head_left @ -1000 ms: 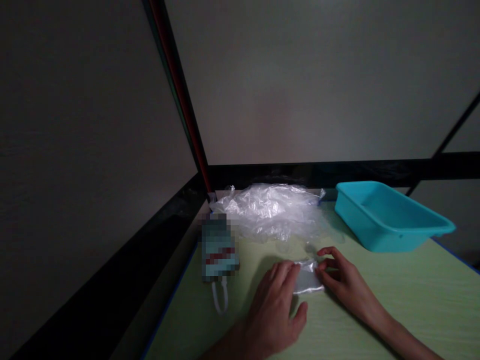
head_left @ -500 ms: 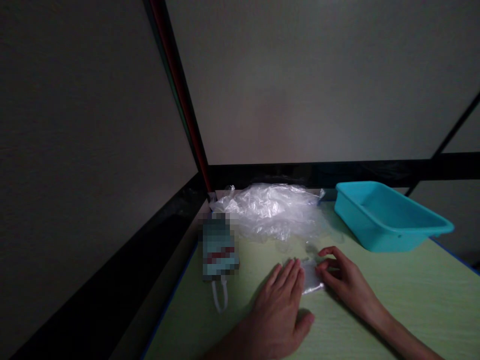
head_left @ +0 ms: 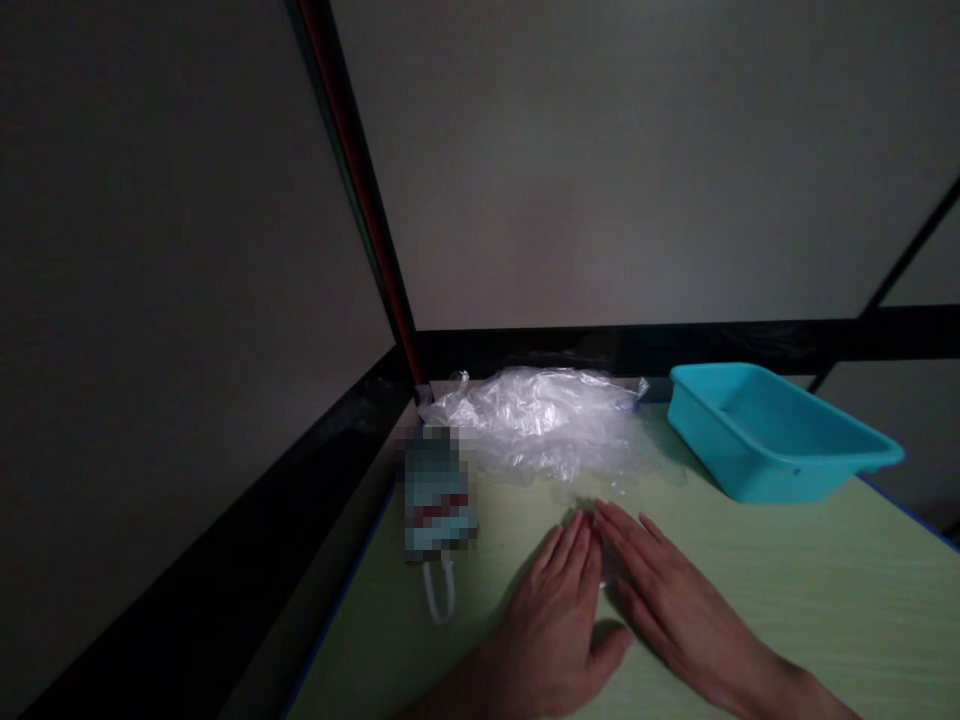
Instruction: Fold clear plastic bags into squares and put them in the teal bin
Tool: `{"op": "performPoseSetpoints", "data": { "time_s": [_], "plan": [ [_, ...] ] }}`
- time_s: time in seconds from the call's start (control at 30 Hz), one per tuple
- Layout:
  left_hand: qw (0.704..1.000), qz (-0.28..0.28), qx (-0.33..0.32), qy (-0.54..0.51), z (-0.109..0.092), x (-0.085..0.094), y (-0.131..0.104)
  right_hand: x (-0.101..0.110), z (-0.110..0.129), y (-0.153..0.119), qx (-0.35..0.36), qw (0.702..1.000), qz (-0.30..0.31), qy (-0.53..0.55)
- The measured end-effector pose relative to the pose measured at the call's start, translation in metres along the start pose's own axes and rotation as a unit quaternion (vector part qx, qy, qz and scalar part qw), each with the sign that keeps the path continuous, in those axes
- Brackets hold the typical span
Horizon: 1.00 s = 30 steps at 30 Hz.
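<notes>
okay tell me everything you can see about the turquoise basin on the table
The turquoise basin looks like smooth plastic, with rounded corners and an outward-flaring rim. It sits upright, open side up, at the far right of the pale green table, turned at an angle. Its near wall shows a small dark mark under the rim. Nothing shows in the visible part of its inside, and neither hand touches it.

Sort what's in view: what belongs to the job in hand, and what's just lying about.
In the job:
- left hand and right hand, flat
- small clear plastic piece, partly hidden by them

Apparently lying about:
- crumpled clear plastic, possibly related
- turquoise basin
- blurred item with white loop
</notes>
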<state>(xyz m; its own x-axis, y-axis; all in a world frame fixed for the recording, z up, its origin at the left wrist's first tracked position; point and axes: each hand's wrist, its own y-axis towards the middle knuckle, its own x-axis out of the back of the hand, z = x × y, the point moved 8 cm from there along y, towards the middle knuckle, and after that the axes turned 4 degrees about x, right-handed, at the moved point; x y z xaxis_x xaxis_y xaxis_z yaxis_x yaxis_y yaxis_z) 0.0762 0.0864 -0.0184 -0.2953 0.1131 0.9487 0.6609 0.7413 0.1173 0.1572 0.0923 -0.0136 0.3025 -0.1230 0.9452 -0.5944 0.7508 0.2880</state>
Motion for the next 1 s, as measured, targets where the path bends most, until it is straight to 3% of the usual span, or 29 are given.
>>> {"op": "performPoseSetpoints", "data": {
  "time_s": [0.13,0.53,1.0],
  "plan": [
    [1.000,-0.003,-0.006,-0.001,-0.001,0.001,0.000,-0.011,0.001,-0.002,0.016,0.998,0.031,-0.052],
    [1.000,-0.001,0.002,0.000,0.002,-0.001,0.002,-0.016,-0.001,-0.005,0.021,0.996,0.010,-0.090],
    [1.000,0.010,0.007,-0.004,0.001,-0.001,0.004,-0.015,-0.002,-0.004,0.017,0.998,0.000,-0.060]
  ]
}}
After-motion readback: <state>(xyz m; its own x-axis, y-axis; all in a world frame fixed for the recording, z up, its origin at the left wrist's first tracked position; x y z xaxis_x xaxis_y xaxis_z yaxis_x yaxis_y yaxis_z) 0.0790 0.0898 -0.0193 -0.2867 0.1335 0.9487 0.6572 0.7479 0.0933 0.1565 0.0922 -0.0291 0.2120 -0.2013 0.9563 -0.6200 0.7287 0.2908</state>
